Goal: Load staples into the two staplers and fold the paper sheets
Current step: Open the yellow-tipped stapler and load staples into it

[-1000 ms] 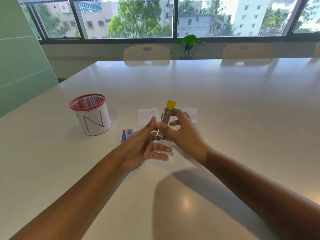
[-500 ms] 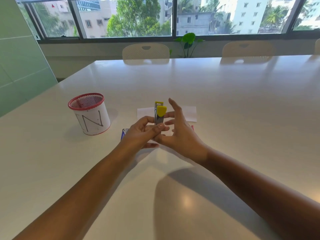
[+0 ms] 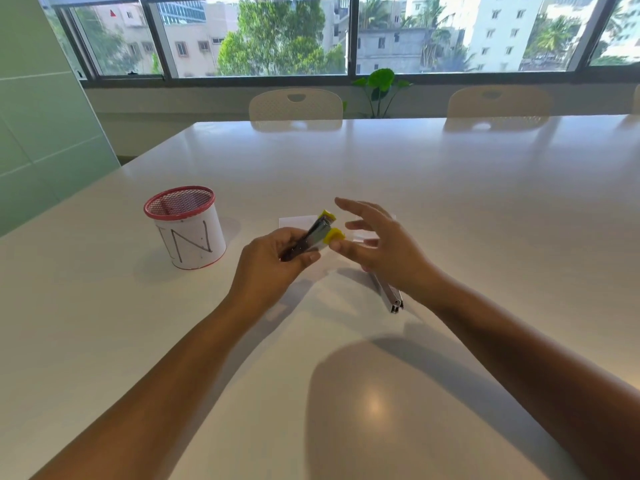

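My left hand [image 3: 273, 261] grips a small metal stapler with yellow ends [image 3: 320, 232], tilted up to the right above the table, its jaws slightly apart. Just right of it my right hand [image 3: 384, 247] hovers with fingers spread, fingertips close to the yellow tip, holding nothing. A second metal stapler [image 3: 389, 294] lies on the table under my right wrist, partly hidden. White paper sheets [image 3: 294, 221] lie flat behind both hands, mostly covered by them.
A white mesh-rimmed cup [image 3: 185, 232] with a red rim and a letter N drawn on it stands to the left. The white table [image 3: 450, 209] stretches far back to two chairs [image 3: 296, 103] and a potted plant [image 3: 381, 86] by the window.
The stapler passed fully into my left hand and tilted down to the right. My right hand let go, opened and moved right, uncovering the second stapler on the table.
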`<action>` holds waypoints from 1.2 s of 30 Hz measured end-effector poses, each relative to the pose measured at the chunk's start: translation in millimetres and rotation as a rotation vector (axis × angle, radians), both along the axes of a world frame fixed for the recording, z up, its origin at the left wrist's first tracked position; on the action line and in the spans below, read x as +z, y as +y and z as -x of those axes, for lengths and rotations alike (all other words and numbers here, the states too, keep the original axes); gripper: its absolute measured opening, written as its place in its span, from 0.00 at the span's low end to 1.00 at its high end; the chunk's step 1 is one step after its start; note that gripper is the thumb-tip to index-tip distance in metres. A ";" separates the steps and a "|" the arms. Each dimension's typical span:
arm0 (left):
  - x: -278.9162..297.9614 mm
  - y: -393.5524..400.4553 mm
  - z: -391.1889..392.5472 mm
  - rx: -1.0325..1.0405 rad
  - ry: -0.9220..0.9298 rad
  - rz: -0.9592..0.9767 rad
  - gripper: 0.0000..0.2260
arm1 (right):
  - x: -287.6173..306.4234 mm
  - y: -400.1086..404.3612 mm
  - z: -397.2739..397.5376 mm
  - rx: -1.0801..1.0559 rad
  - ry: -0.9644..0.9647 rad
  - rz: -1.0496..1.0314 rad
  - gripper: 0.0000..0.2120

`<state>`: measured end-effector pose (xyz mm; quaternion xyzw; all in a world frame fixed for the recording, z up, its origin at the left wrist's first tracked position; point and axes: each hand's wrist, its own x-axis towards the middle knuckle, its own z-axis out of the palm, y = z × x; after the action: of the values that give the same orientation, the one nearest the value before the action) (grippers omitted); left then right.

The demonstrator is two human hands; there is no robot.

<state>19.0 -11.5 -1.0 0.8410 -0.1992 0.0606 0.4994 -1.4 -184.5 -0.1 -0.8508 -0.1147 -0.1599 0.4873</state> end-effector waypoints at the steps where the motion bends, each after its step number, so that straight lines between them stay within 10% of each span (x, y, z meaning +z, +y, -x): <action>1: 0.5 0.1 1.1 0.000 -0.024 -0.034 0.10 | 1.7 -3.1 -0.6 0.013 -0.011 0.037 0.24; 8: -5.0 0.3 -1.6 0.042 -0.124 -0.164 0.07 | -0.8 -11.8 -3.9 -0.003 -0.020 0.207 0.12; 22: -6.6 2.2 -3.0 0.009 -0.122 -0.172 0.11 | 0.1 -20.4 -4.3 0.029 0.126 0.187 0.21; 36: -7.1 9.5 -5.8 0.203 -0.208 -0.535 0.17 | -5.7 -29.5 -15.6 -0.270 0.077 -0.148 0.14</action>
<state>24.7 -1.9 -8.1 0.9475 -0.1734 0.1415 0.2286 14.2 -214.0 -5.8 -0.8256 0.0314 -0.1992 0.5269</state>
